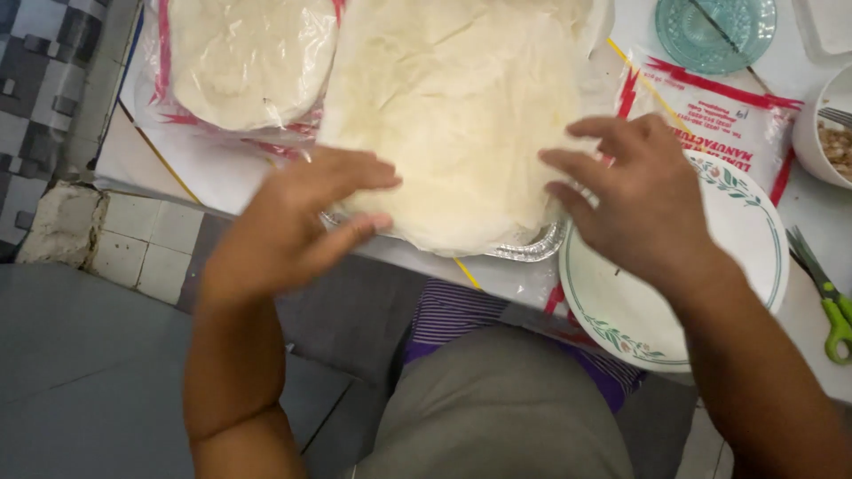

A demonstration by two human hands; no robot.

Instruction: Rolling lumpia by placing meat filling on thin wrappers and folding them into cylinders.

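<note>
A large pale sheet of thin dough (453, 115) lies over a foil tray (531, 248) at the table's near edge. My left hand (293, 222) rests at the sheet's left edge, fingers spread, thumb under the near corner. My right hand (635, 200) hovers at the sheet's right edge with fingers apart, over a white plate. I cannot tell whether either hand pinches the sheet.
A plastic bag of round dough sheets (244, 62) lies at the back left. A white plate with a green floral rim (754, 239) sits on the right, on a red-printed plastic bag (710, 115). Green-handled scissors (830, 310), a bowl of filling (830, 133) and a teal glass dish (714, 31) stand further right.
</note>
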